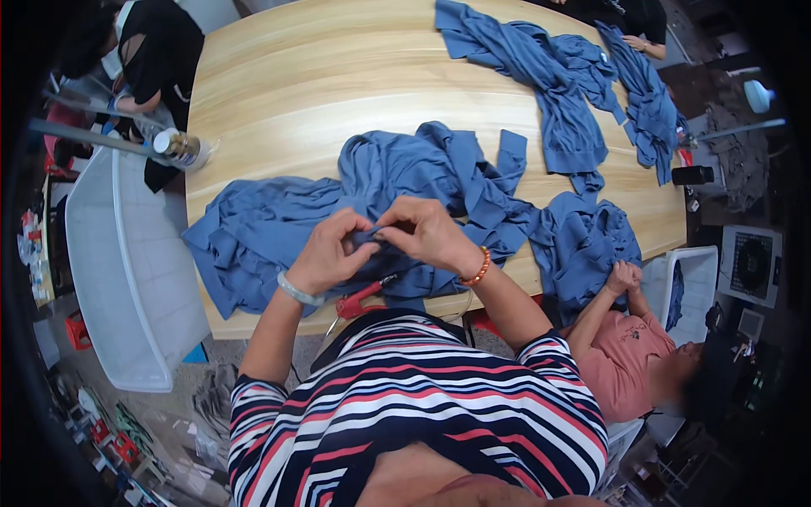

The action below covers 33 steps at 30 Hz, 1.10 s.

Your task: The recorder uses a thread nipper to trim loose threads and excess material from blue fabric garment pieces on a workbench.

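White tub (pixel 700 277), blue cloth (pixel 676 296) inside; pinched garment (pixel 365 236)

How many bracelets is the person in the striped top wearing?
2: a pale bangle on the wrist of the left hand, an orange bracelet on that of the right hand. No others show on these forearms.
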Tool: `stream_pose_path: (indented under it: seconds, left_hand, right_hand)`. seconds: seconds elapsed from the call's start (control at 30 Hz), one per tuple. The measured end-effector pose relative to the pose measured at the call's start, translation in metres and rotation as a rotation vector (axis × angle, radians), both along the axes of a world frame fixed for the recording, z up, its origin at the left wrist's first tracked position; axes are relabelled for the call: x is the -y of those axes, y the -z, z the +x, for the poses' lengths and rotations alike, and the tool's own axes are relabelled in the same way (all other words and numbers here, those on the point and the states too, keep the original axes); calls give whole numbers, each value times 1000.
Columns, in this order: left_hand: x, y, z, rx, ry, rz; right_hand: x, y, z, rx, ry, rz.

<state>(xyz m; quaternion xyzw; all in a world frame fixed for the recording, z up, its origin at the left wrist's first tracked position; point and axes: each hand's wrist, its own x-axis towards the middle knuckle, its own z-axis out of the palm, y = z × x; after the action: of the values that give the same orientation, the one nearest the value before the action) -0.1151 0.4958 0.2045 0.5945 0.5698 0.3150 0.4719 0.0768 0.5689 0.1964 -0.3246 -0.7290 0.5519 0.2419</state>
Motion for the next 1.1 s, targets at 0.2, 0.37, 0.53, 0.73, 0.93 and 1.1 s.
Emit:
stream_pose_path:
  seconds: [0.2, 0.37, 0.53, 0.73, 0.93, 1.1]
  left_hand:
    - [-5, 20, 16, -328, -89, 432]
    - [-12, 27, 29, -486, -130, 493]
    - [3, 23, 54, -230, -240, 760]
    - [-15, 59, 65, -67, -340, 435]
    - [-8, 43, 56, 118, -374, 244]
    - [-8, 46, 44, -32, -231, 163]
  right_hand:
    - [3, -2, -1, -22, -39, 222]
    - [-6, -1, 5, 46, -24, 138]
    - [-21, -8, 13, -134, 164, -492]
    - [-25, -32, 8, -298, 136, -634]
    - [-31, -27, 16, -398, 318, -568]
    - [-29, -25, 13, -408, 325, -530]
